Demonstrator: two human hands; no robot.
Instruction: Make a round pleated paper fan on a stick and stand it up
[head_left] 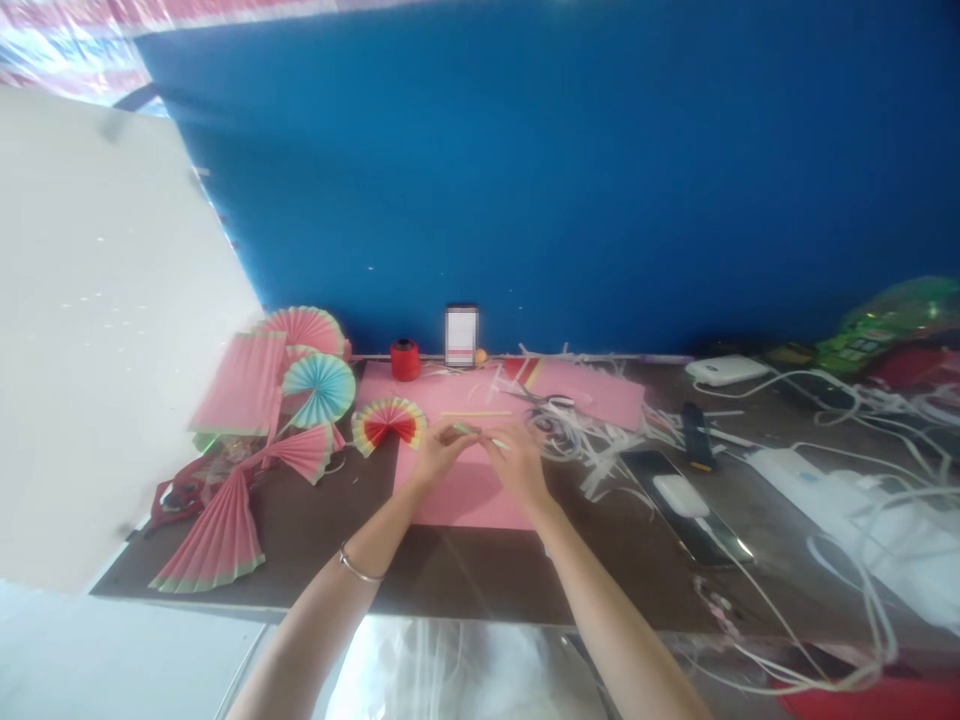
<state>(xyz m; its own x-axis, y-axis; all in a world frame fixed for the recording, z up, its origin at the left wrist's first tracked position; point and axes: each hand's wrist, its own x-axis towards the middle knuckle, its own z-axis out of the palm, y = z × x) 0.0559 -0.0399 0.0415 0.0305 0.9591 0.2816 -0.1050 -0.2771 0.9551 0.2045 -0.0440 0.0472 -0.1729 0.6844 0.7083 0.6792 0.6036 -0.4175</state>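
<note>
Braceleted left forearm [319, 615] leads to the left hand [441, 453], fingertips pinched together on a slim, pale strip [466, 428], partly hidden by fingers, over pink paper [465, 502]; the right hand [519, 456], likewise pinched, holds its right part.

Back: broad plain blue panel [555, 180] behind the back edge of dark-brown flat-topped desk [322, 545] | side: smooth white upright panel [90, 300] along left edge | upper left: shiny pink-and-white sheeting [67, 50] | below front left corner: pale grey-blue floor [112, 660] | light: brighter left
</note>
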